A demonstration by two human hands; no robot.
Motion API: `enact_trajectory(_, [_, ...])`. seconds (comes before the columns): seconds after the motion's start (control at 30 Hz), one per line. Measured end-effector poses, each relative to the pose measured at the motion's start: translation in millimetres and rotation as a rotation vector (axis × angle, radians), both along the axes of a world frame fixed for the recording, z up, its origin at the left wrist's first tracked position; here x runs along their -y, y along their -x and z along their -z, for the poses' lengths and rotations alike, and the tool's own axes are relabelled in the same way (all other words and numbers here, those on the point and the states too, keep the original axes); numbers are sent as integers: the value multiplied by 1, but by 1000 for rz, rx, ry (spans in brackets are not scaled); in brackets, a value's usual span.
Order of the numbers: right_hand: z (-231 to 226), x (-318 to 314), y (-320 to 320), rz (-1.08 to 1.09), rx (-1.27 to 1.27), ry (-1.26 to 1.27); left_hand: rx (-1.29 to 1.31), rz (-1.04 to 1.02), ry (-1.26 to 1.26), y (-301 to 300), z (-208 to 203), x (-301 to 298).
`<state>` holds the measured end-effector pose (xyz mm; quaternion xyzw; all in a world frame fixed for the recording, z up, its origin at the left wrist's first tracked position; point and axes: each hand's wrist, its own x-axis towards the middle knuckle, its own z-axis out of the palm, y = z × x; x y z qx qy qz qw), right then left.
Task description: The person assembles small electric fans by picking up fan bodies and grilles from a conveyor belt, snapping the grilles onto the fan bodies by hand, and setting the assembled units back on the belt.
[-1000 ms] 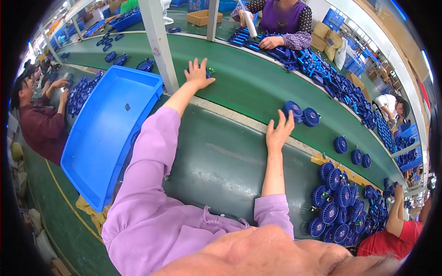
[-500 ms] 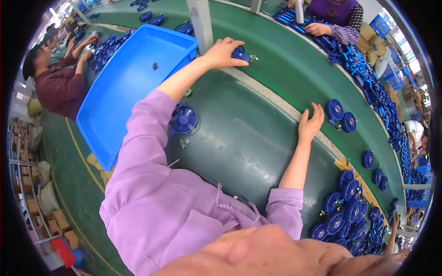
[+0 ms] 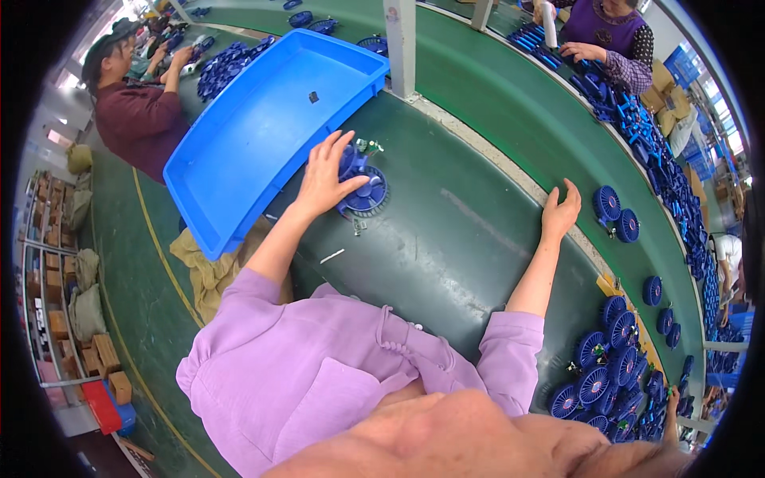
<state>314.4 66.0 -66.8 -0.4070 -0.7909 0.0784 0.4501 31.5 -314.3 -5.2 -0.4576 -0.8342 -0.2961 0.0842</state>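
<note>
My left hand (image 3: 323, 179) is over the dark green table, its fingers curved around a small blue fan head (image 3: 347, 162) with a little green circuit board and wires sticking out beyond the fingertips. Directly beside and partly under it lies another round blue fan head (image 3: 372, 196), with my thumb over its rim; my hand hides part of both. My right hand (image 3: 560, 211) is open and holds nothing, resting at the pale rail between table and belt. Nearest to it, two blue fan heads (image 3: 607, 204) sit on the green conveyor belt.
A blue tray (image 3: 239, 151) with a small dark piece inside stands at the left. Several fan heads (image 3: 594, 385) are piled at the lower right. A white post (image 3: 401, 48) rises by the tray. Across the belt, a person (image 3: 607, 40) works behind heaped blue parts; another person (image 3: 139, 115) sits left.
My left hand has drawn back from the belt to the table, bringing the fan head beside the one lying there. My right hand stays at the rail. The whole view has shifted slightly.
</note>
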Motion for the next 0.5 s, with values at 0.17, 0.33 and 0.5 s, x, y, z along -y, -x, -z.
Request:
enact_trajectory(0.17, [-1, 1, 4, 13, -12, 15, -56, 34, -145, -18, 7, -34])
enact_trajectory(0.33, [2, -2, 2, 18, -26, 39, -122, 98, -218, -21, 17, -97])
enact_trajectory(0.5, [-7, 4, 7, -14, -8, 63, -18, 131, -213, -15, 16, -144])
